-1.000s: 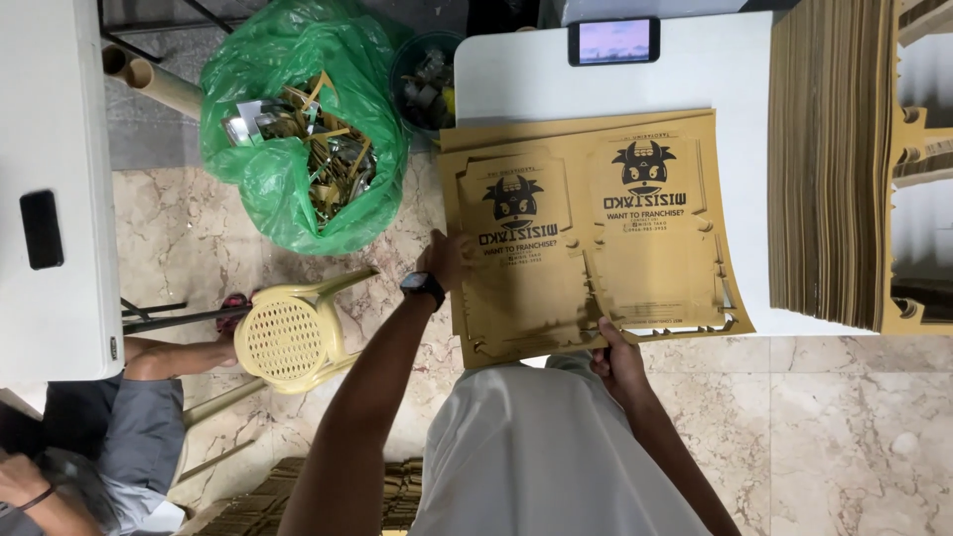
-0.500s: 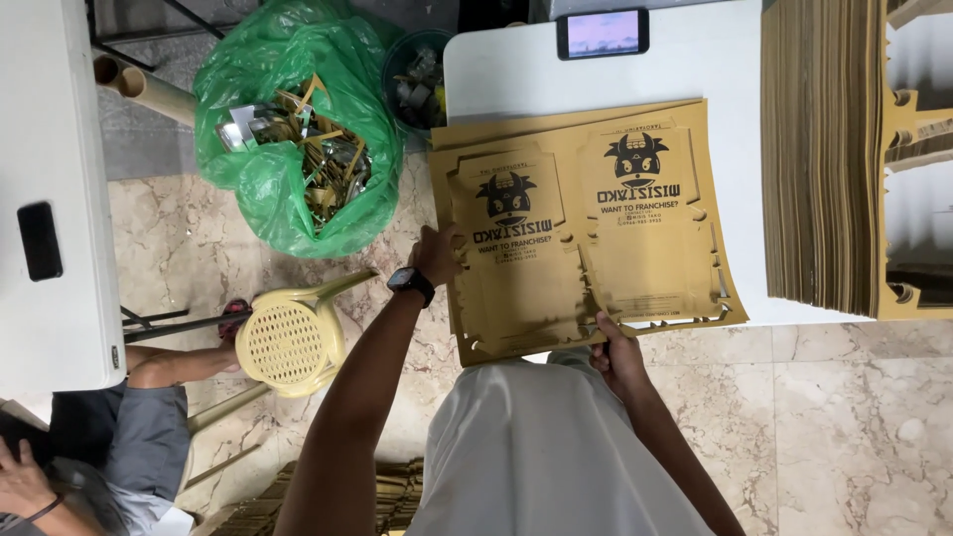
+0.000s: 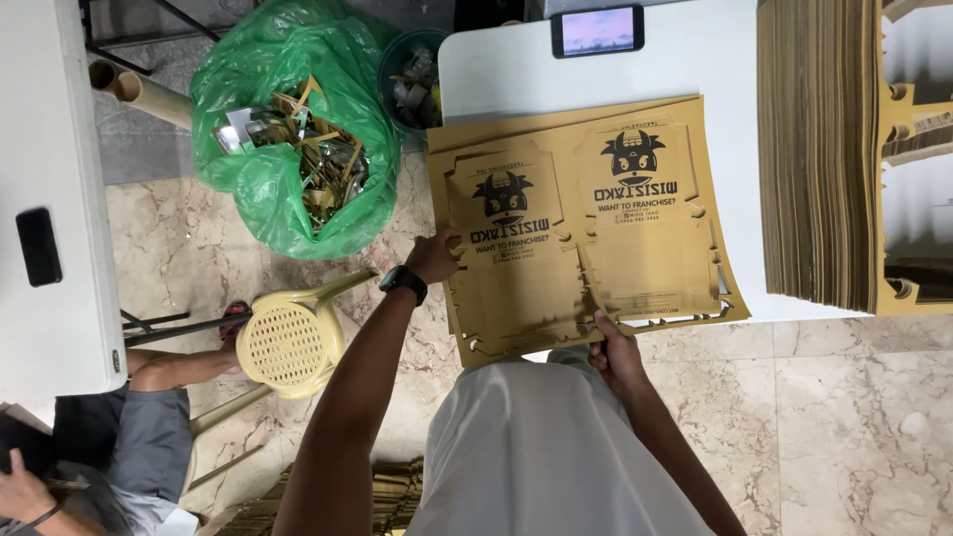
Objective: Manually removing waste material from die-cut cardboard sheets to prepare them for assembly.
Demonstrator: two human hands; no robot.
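We grip the tan die-cut cardboard sheet at its edges: left hand fingers closed on the left edge, right hand pinching the near edge. Sheet lies flat on the white table, overhanging its near-left corner; two black horned-mascot prints with black lettering face up. Stacked brown sheets stand right; green waste bag left

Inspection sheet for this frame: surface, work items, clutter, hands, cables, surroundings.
Surface: white table, cardboard sheet overhanging its near edge.
Work items: brown die-cut cardboard sheet, printed, lying flat; tall stack of sheets to the right.
Clutter: phone at the table's far edge.
Hands: left hand grips the sheet's left edge; right hand holds its near edge.
Cables: nothing seen.
Surroundings: green scrap bag, yellow stool, seated person, marble floor.
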